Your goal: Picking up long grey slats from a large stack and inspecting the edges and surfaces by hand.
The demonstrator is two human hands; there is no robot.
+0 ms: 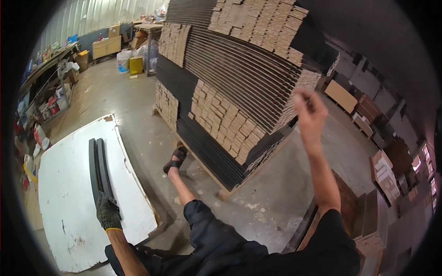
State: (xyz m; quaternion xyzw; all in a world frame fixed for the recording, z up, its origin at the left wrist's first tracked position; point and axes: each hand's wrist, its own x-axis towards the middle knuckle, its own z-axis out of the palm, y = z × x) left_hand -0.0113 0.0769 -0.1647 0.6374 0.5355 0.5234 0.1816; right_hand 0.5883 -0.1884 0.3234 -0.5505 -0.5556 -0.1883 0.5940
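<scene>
A pair of long dark strips (pixel 102 170) lies side by side on a white panel (pixel 62 184) at the left. Over their near end my left hand (pixel 109 215) is closed, in a dark knit glove with a yellow cuff; its fingertips are partly hidden against the strips. My bare right hand (pixel 312 115) is raised in front of the right corner of a tall stack of dark boards (pixel 239 69). Its fingers are loosely bent and apart, slightly blurred, with nothing seen in them. Whether it touches the stack cannot be told.
The stack rests on a wooden pallet (pixel 225 194), beside my sandalled foot (pixel 176 159). A cluttered shelf (pixel 55 69) runs along the far left. White and yellow buckets (pixel 136 65) stand at the back. More stacked boards (pixel 371 216) are at the right.
</scene>
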